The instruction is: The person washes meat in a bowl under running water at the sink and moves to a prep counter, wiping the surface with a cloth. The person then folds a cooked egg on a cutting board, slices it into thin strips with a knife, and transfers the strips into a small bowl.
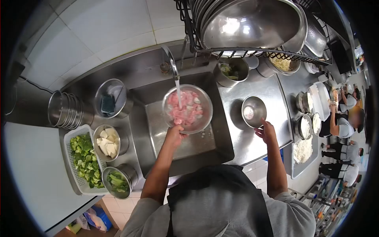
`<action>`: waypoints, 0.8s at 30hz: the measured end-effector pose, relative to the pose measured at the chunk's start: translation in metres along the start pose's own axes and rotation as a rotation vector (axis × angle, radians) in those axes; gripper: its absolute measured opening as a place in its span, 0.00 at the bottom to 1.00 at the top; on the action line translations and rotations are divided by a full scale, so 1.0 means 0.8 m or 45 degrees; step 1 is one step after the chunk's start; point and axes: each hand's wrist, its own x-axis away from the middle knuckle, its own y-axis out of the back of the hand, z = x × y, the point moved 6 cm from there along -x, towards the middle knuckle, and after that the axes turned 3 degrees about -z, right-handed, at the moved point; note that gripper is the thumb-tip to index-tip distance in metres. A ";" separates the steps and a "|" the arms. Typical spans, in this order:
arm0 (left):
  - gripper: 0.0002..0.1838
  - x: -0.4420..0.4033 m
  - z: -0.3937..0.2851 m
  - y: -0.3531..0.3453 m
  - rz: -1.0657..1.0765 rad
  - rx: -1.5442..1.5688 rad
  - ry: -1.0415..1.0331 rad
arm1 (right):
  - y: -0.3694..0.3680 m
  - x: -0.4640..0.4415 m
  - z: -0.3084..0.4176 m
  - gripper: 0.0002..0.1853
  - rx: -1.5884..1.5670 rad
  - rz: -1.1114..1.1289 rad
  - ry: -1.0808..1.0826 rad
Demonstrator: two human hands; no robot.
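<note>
My left hand (175, 135) grips the near rim of a round metal bowl (207, 118) over the sink. Pink pieces of raw meat (185, 106) lie in it, and water from the tap (172, 63) runs onto them. My right hand (267, 132) is at the near rim of a small steel bowl (258, 106) at the steel counter, thumb and fingers at its edge. Some pale residue (248, 113) shows in the bottom of that small bowl.
Left of the sink (189, 156) stand a broccoli basket (81, 182), a pot of white chunks (107, 142), a pot of greens (118, 182) and stacked steel pots (63, 110). A dish rack (237, 50) hangs above. Several people work at the far right.
</note>
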 end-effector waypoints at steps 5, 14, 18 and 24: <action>0.21 0.023 0.007 0.029 0.004 0.078 -0.058 | -0.055 0.003 -0.007 0.12 0.015 -0.164 0.444; 0.27 0.174 0.034 0.152 -0.276 0.023 -0.137 | -0.286 0.020 -0.002 0.08 0.443 0.296 0.599; 0.28 0.219 0.068 0.195 -0.325 0.102 -0.243 | -0.398 0.042 -0.026 0.11 0.390 0.437 0.228; 0.32 0.298 0.060 0.179 -0.417 0.139 -0.352 | -0.477 0.032 -0.064 0.11 0.904 0.794 0.181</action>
